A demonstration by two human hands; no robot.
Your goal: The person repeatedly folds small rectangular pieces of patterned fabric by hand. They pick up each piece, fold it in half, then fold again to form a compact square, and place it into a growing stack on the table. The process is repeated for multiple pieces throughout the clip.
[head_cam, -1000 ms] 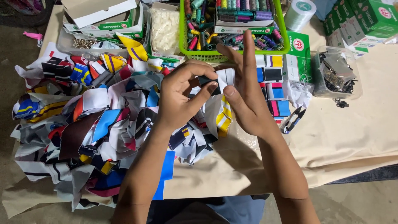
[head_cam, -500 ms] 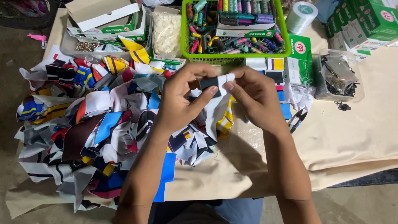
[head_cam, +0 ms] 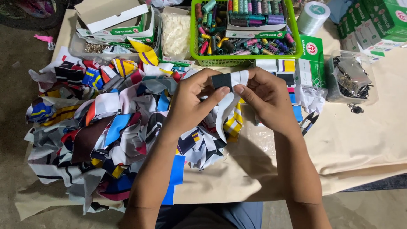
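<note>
Both my hands hold one black and white fabric strip point(head_cam: 229, 80) up over the table. My left hand point(head_cam: 193, 99) pinches its black end with thumb and fingers. My right hand point(head_cam: 265, 95) grips the white end, thumb pressed on the cloth. The white tail of the strip hangs down between my hands toward a yellow striped scrap point(head_cam: 233, 121). A big heap of coloured fabric scraps point(head_cam: 106, 127) lies to the left, under my left forearm.
A green basket point(head_cam: 243, 59) of thread spools stands at the back. Open cardboard boxes point(head_cam: 114, 19), a bag of white pieces point(head_cam: 176, 32), a clear tub of metal clips point(head_cam: 349, 78), small snips point(head_cam: 308, 123) and green boxes point(head_cam: 377, 21) lie on the cream cloth point(head_cam: 360, 140).
My right hand's fingers, raised a second ago, have come down and closed on the strip. Both hands now hold it stretched flat between them.
</note>
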